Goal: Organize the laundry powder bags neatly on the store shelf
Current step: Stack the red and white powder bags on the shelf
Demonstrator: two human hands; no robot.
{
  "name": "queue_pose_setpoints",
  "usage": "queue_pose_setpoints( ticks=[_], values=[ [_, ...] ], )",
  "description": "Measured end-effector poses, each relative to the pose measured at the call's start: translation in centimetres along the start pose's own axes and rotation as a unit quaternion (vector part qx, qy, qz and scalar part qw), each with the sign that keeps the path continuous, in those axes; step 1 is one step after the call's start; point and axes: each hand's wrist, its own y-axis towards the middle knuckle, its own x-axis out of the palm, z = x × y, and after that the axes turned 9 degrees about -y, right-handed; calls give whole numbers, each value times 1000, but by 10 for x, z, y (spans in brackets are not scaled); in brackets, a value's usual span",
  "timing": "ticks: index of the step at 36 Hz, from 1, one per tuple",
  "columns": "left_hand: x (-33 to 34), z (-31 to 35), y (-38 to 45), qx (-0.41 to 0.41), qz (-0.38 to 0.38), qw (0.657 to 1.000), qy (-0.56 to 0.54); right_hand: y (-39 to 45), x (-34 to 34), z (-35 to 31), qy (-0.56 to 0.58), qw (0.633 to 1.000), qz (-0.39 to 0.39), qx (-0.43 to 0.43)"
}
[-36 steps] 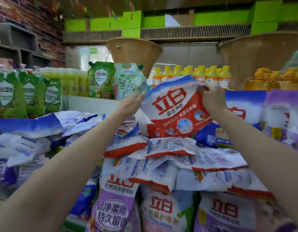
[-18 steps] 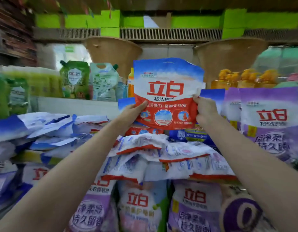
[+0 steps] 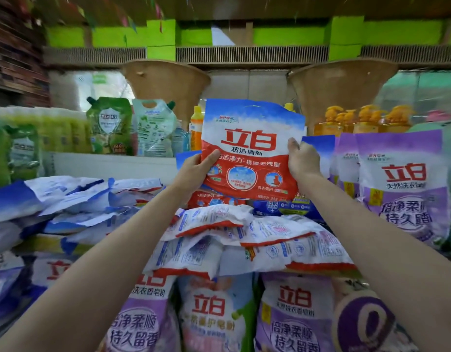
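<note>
A red, white and blue laundry powder bag (image 3: 252,148) stands upright at the centre of the view, front facing me. My left hand (image 3: 194,171) grips its lower left edge, thumb on the front. My right hand (image 3: 301,158) grips its right edge. Under it lie several similar red and white bags (image 3: 244,240) stacked flat in an untidy pile. Another red bag (image 3: 214,199) lies just below the held one.
Purple bags (image 3: 399,189) stand upright to the right. A loose heap of blue and white bags (image 3: 74,201) lies to the left. More purple bags (image 3: 292,316) line the lower shelf. Green pouches (image 3: 110,125) and yellow bottles (image 3: 366,120) stand behind, under two woven baskets (image 3: 166,80).
The bag was tilted a second ago; both hands have turned it upright and squared it to face me. The view has shifted slightly right.
</note>
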Motion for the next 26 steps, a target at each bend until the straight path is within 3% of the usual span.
queue_pose_setpoints(
  ticks=[3,8,14,17,20,26],
  values=[
    [0,1,1,-4,12,1000,-4,-1,0,-4,-9,1000,-18,6],
    [-5,2,0,-16,36,999,-37,-5,-4,-3,158,975,-136,77],
    [-7,4,1,-15,105,990,-89,-18,-5,-6,166,946,-279,24],
    [-3,6,0,0,96,992,-83,-24,2,-12,116,966,-228,20],
    [-2,10,-1,3,81,994,-68,-23,7,-13,21,990,-132,-55],
    [-10,19,-2,11,44,999,-18,-18,0,-9,-84,978,-71,-179]
  ],
)
